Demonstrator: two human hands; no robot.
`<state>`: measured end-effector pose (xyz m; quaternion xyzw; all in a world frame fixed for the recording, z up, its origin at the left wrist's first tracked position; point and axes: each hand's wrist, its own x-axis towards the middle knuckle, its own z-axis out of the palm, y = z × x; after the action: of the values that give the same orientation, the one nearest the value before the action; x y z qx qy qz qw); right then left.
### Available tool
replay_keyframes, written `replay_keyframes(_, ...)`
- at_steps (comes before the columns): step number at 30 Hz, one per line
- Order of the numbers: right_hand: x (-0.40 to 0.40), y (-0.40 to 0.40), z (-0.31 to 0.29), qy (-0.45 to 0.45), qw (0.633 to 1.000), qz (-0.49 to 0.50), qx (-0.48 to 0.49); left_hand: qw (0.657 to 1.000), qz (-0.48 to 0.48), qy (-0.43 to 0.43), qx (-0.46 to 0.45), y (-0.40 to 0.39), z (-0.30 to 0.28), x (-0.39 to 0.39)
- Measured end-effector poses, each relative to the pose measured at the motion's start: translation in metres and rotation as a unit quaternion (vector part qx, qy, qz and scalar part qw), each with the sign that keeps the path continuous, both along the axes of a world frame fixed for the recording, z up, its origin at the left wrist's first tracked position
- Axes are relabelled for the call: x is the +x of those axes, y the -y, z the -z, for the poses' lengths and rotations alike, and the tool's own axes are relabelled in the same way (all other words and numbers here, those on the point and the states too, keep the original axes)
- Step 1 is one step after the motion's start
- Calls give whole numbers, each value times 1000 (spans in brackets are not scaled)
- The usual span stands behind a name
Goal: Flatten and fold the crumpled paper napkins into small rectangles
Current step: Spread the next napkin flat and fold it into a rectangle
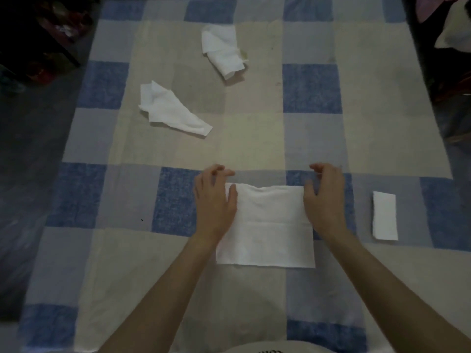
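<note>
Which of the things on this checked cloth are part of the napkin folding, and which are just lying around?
Part of the job:
flattened napkin, held at its far corners by the left hand and right hand
two crumpled napkins
folded napkin

Just lying about:
checked cloth
dark clutter
pale bundle

arms – bare, no sleeves | shirt [267,349] – pale, dark lettering at chest
</note>
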<state>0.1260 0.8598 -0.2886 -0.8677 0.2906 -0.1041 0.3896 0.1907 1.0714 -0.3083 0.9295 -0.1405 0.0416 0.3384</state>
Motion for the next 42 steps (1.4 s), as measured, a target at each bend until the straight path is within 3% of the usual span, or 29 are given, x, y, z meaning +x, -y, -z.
replay_keyframes(3,-20,-49,2,49,997,-47,23,996,94,6,6,17,10,-38)
replay_keyframes(8,-34,-89,30,-18,964,-261,-52,966,178,-32,183,21,46,-69)
replay_keyframes(12,-38,-86,43,-58,946,-299,-113,953,188,-37,236,21,44,-71)
replay_keyframes(34,-52,-38,64,-162,945,-145,-244,968,48,-61,240,-8,38,-52)
replay_keyframes(36,-51,-39,64,-160,945,-147,-244,975,79,-46,204,2,33,-53)
replay_keyframes(39,-51,-40,64,-168,943,-148,-245,965,203,-20,165,22,30,-56)
replay_keyframes(42,-51,-38,64,-169,942,-150,-248,957,230,-40,173,34,36,-54)
